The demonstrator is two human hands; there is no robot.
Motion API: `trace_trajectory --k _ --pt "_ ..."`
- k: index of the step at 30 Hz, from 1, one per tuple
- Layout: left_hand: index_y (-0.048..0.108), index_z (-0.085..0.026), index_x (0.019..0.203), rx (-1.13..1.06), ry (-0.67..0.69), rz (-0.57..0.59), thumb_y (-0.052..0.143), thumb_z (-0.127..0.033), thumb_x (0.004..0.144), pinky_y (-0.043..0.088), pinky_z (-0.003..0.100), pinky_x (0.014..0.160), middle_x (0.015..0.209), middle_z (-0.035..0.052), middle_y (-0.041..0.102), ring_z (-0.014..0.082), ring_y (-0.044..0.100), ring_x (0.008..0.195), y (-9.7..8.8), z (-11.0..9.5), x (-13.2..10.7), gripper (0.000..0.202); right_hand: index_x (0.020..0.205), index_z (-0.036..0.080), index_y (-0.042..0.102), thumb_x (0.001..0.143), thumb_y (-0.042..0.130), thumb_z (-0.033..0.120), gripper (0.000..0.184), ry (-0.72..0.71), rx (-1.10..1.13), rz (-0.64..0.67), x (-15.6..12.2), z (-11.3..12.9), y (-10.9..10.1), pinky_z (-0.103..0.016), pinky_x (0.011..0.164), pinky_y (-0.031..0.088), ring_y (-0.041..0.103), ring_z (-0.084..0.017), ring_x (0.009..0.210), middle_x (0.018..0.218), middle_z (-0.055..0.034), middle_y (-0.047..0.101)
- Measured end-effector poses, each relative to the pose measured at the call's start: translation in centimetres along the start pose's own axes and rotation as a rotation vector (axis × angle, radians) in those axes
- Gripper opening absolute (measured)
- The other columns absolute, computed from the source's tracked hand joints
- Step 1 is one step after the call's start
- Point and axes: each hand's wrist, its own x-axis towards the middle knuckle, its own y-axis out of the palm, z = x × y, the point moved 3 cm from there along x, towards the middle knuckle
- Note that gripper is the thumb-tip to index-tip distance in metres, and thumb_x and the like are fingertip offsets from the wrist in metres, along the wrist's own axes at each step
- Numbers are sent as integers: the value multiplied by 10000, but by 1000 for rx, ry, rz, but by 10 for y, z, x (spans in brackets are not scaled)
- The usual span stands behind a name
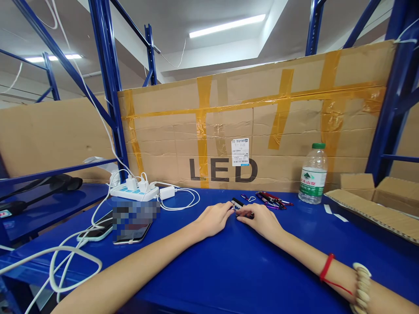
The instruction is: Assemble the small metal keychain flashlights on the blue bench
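My left hand [213,219] and my right hand [261,220] rest on the blue table [235,266], fingertips meeting around a small black object [238,204] with a metal ring. Both hands pinch it between their fingers; its exact kind is too small to tell. Just behind the hands lies a small pile of coloured carabiner clips and keychain pieces [270,199]. My right wrist wears a red string and a bead bracelet.
A water bottle [313,175] stands at the back right beside an open cardboard box [376,198]. At the left sit a white power strip [135,190] with chargers, white cables [65,257] and two phones [131,233]. A taped cardboard wall [255,126] closes the back.
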Motion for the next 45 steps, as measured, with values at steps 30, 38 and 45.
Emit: trace_trajectory --k 30,38,45 --pt "469 -188 928 -17 94 -87 332 -294 881 414 255 777 946 26 583 154 532 877 -1 -2 1 180 825 245 654 702 531 321 190 -34 -74 -46 0 -2 1 -269 654 428 579 -173 787 846 1 662" --pt "470 -184 842 35 96 -89 396 -316 844 418 256 687 847 25 583 161 533 781 1 0 1 151 802 266 672 686 577 310 156 18 -7 -14 1 -3 0 -244 603 439 609 -162 735 799 22 683" --pt "439 -184 755 46 80 -111 441 -301 806 395 234 580 733 5 554 148 516 677 2 0 1 127 760 263 680 669 600 330 139 23 10 -19 -1 -3 -2 -249 591 445 612 -167 707 765 21 687"
